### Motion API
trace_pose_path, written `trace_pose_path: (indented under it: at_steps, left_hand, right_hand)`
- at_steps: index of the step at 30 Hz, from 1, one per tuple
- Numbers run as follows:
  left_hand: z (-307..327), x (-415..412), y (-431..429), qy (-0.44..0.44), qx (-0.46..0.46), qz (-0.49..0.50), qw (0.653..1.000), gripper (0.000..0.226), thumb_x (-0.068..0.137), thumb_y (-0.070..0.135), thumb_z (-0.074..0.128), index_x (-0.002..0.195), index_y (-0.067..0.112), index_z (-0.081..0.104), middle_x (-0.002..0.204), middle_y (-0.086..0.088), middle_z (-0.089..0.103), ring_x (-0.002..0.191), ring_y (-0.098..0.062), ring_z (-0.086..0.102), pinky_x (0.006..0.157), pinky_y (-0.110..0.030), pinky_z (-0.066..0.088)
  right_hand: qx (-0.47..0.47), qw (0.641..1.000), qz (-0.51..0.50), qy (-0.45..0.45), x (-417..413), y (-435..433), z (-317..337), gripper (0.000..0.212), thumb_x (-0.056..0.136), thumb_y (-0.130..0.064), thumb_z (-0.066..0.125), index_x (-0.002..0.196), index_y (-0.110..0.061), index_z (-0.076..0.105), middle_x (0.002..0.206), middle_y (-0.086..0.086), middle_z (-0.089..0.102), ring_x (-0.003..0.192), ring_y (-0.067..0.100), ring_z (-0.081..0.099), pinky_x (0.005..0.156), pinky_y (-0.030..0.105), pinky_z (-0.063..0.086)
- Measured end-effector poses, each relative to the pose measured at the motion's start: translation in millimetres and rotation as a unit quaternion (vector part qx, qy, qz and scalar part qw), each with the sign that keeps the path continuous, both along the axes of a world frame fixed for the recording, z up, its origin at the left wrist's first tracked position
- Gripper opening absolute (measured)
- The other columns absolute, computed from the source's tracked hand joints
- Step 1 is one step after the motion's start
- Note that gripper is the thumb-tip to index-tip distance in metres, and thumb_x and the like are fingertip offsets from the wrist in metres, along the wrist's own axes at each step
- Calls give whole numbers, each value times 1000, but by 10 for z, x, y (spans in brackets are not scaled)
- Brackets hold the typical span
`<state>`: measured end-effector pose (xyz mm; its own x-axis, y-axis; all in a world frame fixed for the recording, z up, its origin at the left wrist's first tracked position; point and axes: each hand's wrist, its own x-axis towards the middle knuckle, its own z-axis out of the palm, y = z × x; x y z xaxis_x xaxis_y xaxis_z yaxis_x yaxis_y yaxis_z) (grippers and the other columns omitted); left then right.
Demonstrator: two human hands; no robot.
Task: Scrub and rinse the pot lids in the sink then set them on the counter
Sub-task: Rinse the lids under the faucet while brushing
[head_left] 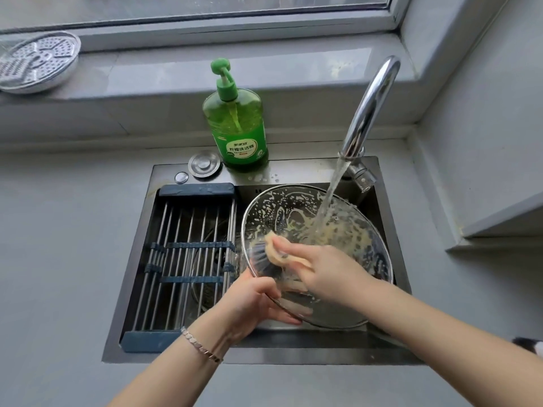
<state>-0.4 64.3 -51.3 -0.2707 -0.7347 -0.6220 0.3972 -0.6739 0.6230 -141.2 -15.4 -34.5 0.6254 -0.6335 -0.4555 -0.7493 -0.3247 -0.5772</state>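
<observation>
A large glass pot lid (361,239), smeared with suds, is held tilted over the right half of the steel sink (390,201). My left hand (252,304) grips its near-left rim. My right hand (320,271) pinches a pale yellow sponge (279,251) against the inner face of the lid. Water from the chrome faucet (370,104) runs onto the glass. A dark handle (264,257) shows through the glass. Below the rack, another lid (205,289) lies partly hidden in the sink.
A roll-up drying rack (182,254) covers the sink's left half. A green dish-soap bottle (238,127) stands on the sink's back ledge beside a round metal cap (204,164). A perforated metal steamer plate (35,61) rests on the windowsill. Grey counter (58,230) surrounds the sink.
</observation>
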Motion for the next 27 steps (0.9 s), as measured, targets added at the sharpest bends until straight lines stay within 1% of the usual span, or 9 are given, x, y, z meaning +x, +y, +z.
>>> trace_pose_path:
  at_steps: [2, 5, 10, 13, 17, 20, 22, 24, 27]
  left_hand:
    - [17, 0, -16, 1, 1, -9, 1000, 76, 73, -17, 28, 133, 31, 30, 107, -29, 66, 75, -46, 67, 57, -39, 58]
    - [53, 30, -29, 9, 5, -4, 1000, 89, 71, -14, 30, 137, 45, 16, 106, -31, 65, 75, -45, 68, 56, -37, 57]
    - [63, 29, -67, -10, 14, -42, 999, 87, 60, -7, 37, 138, 28, 25, 106, -31, 65, 77, -48, 67, 54, -36, 57]
    - [131, 7, -77, 1, 15, -53, 998, 74, 72, -14, 28, 125, 38, 32, 104, -30, 66, 75, -45, 68, 54, -35, 58]
    - [217, -3, -66, 0, 16, -52, 999, 79, 76, -16, 21, 133, 38, 20, 104, -33, 65, 71, -43, 68, 55, -36, 58]
    - [260, 51, -43, -26, 32, -42, 998, 74, 75, -16, 21, 123, 39, 32, 102, -34, 64, 69, -45, 67, 53, -37, 58]
    - [293, 111, -39, -59, 51, -34, 996, 64, 76, -15, 22, 111, 35, 41, 99, -34, 65, 72, -46, 65, 50, -36, 57]
    - [319, 165, -47, -91, 73, -27, 993, 56, 77, -14, 23, 102, 31, 43, 93, -34, 66, 75, -46, 64, 46, -33, 56]
    - [355, 175, -56, -116, 98, -3, 988, 45, 78, -13, 24, 95, 26, 41, 82, -33, 67, 61, -41, 65, 41, -31, 54]
  right_hand:
    - [-3, 1000, -26, -11, 66, -145, -31, 45, 97, -28, 40, 134, -54, 32, 102, -3, 60, 55, 5, 45, 47, 14, 33]
    - [-19, 996, -84, 31, -49, -318, -80, 47, 98, -25, 39, 134, -55, 31, 127, 0, 57, 53, 6, 46, 43, 15, 36]
    - [3, 999, -30, -22, 93, -140, 39, 48, 97, -27, 40, 135, -54, 31, 102, -3, 62, 51, 3, 40, 45, 16, 31]
    - [-28, 996, -80, -33, 222, -325, -70, 48, 98, -28, 38, 138, -51, 29, 107, 0, 61, 52, 4, 39, 45, 18, 33]
    - [-65, 991, -109, 37, 175, -600, -283, 50, 99, -26, 32, 141, -51, 20, 120, 9, 57, 76, 17, 56, 66, 29, 47]
    - [-43, 988, -129, 65, -155, -669, -501, 50, 98, -27, 28, 140, -53, 19, 125, 6, 56, 101, 27, 59, 84, 37, 49]
    - [-8, 983, -106, 147, -453, -564, -587, 50, 98, -23, 31, 144, -41, 20, 129, 13, 54, 109, 31, 56, 88, 36, 47]
    - [38, 971, -121, 201, -728, -401, -646, 47, 96, -27, 39, 142, -27, 31, 124, 14, 57, 107, 30, 57, 87, 36, 48]
    - [60, 964, -228, 124, -923, -243, -517, 42, 78, -42, 68, 105, -11, 60, 90, 5, 66, 84, 21, 63, 70, 31, 48]
